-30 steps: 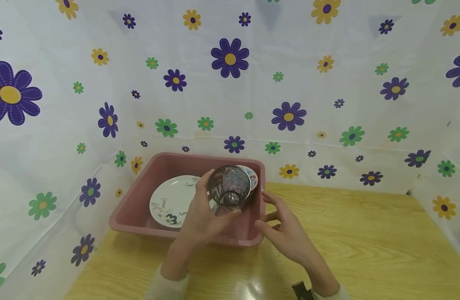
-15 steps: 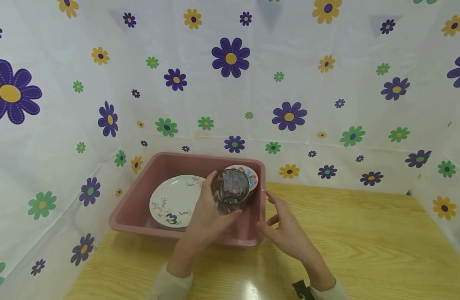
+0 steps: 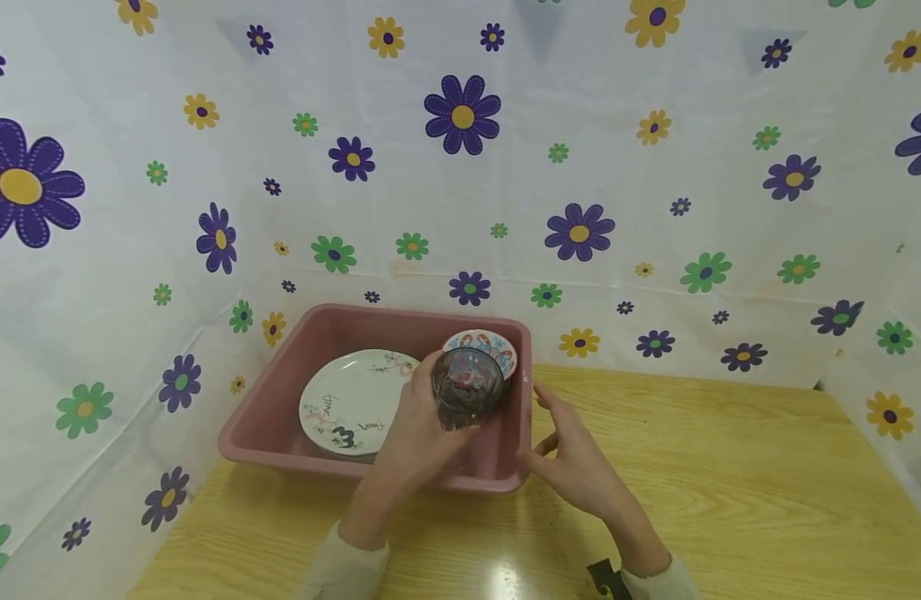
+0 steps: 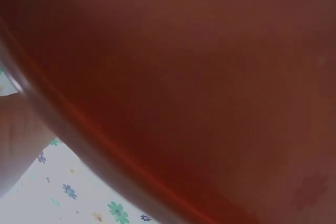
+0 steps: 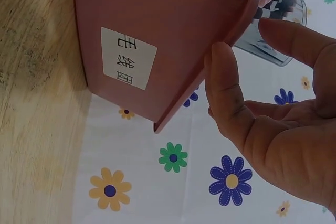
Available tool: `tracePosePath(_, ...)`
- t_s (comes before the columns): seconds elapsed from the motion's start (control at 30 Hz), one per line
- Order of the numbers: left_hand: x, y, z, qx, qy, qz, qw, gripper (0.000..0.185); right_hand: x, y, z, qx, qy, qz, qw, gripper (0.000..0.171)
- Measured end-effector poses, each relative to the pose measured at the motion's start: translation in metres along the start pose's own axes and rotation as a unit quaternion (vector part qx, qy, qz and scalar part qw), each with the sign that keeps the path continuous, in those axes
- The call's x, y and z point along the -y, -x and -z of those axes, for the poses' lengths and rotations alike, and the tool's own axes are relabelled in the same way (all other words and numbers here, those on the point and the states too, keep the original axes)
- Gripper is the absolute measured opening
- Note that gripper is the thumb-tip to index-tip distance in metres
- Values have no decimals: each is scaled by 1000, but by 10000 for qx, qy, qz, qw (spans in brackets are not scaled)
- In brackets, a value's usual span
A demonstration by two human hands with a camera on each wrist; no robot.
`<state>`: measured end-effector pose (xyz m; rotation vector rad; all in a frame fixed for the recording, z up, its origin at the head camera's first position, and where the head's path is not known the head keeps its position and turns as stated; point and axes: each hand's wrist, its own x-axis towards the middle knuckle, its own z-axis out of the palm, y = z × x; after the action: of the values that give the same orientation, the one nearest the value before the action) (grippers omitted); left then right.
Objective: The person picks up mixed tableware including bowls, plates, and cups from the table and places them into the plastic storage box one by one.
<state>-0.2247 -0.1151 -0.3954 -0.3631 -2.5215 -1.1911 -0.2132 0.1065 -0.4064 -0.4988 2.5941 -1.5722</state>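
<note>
My left hand (image 3: 439, 402) grips a dark clear glass cup (image 3: 466, 387) and holds it, tilted, over the right part of a pink plastic tub (image 3: 295, 463). A white painted plate (image 3: 347, 402) lies flat in the tub. A small red-and-blue patterned bowl (image 3: 483, 346) sits at the tub's back right. Fingers relaxed, my right hand (image 3: 535, 421) hovers by the tub's right front corner. The right wrist view shows that hand (image 5: 262, 124) next to the tub's rim (image 5: 210, 56), with the glass (image 5: 273, 35) beyond it. The tub wall (image 4: 199, 77) fills the left wrist view.
The tub stands at the back left of a light wooden table (image 3: 730, 467). White cloth with purple, green and yellow flowers (image 3: 460, 167) walls in the back and both sides. A white label (image 5: 128, 59) is stuck on the tub's outer wall.
The left hand has lowered the glass deeper into the tub and a little to the right, uncovering the small bowl. The right hand has drawn slightly closer to the tub's corner.
</note>
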Motion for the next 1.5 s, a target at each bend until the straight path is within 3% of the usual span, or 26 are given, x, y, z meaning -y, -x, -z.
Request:
tracePosePath(0.2, 1, -1, -1, 96, -60, 282, 9995, 102, -3, -1, -1, 151, 34, 7, 9999, 89)
tracePosePath(0.43, 4, -2, -4, 406, -34, 351, 9986, 100, -6, -2, -3, 341, 5, -77, 9994, 91)
tracePosePath(0.77, 4, 0, -7, 669, -444, 616, 9949, 103, -9, -3, -3, 496, 8, -151, 9987, 88)
tracePosePath(1.1, 9, 2, -13, 681, -521, 542, 9948, 102, -11, -5, -3, 673, -154, -127, 9975, 86)
tracePosePath(1.5, 14, 2, -18, 610, -614, 463, 9952, 101, -17, -6, -1, 1235, -618, 74, 9904, 76)
